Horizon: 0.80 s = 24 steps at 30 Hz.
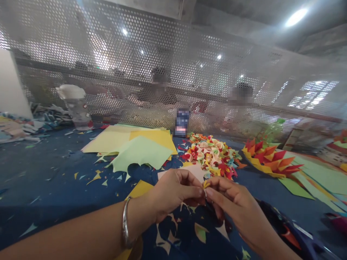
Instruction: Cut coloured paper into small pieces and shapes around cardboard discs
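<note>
My left hand [175, 193], with a silver bangle on the wrist, pinches thumb and fingers together above the blue table. Opposite it, my right hand [234, 202] is also closed in a pinch. Their fingertips meet around a small folded piece of yellow paper [206, 184], mostly covered by the fingers. A pale pink sheet [196, 171] lies just behind the hands. Below them are paper offcuts and a leaf-shaped paper piece [200, 232]. A dark, shiny object [228, 226] is partly hidden under my right hand.
Behind lie a heap of small folded paper pieces [214, 155], stacked yellow and green sheets [108, 139], and a phone [182, 121] standing upright. A lidded cup [77, 108] is at left, a red-orange paper ornament [271, 159] at right. A perforated screen [114, 68] bounds the table; people sit beyond.
</note>
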{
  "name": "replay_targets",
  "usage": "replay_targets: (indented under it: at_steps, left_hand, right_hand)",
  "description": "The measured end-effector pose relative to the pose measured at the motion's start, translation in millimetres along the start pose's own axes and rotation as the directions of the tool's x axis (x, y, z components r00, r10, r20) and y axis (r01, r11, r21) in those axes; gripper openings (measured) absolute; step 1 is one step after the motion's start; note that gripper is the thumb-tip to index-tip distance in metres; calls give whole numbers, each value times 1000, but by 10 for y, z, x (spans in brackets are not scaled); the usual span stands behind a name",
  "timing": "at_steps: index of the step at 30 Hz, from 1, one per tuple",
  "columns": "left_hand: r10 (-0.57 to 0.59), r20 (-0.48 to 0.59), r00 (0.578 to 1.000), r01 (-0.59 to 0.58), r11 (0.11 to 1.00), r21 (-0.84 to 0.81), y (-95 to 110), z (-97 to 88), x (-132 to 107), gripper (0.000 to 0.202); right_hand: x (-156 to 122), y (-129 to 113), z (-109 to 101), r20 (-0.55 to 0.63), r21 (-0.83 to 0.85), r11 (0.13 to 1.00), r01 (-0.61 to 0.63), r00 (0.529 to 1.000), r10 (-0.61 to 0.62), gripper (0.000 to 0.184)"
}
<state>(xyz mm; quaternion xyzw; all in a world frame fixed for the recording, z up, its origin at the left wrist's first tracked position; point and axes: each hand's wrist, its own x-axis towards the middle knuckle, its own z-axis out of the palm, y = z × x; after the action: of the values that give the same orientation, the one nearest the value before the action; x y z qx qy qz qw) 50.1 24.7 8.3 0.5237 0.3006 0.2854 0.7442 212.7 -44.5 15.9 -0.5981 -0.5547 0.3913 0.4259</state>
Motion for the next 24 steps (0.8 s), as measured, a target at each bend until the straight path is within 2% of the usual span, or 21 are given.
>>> replay_targets:
  at_steps: [7, 13, 18, 24]
  left_hand:
    - [18, 12, 1000, -18, 999, 30, 4, 20, -7, 23]
    - [24, 18, 1000, -25, 997, 67, 11, 33, -16, 31]
    - [48, 18, 999, -49, 995, 86, -3, 32, -14, 25]
    - [107, -17, 994, -101, 973, 206, -8, 40, -18, 17]
  right_hand:
    - [-8, -4, 24, -39, -4, 1000, -20, 999, 20, 29]
    - [13, 24, -6, -46, -31, 999, 6, 999, -7, 29]
    - [35, 68, -37, -18, -48, 997, 54, 998, -55, 31]
    - [33, 60, -26, -54, -37, 999, 21, 998, -23, 30]
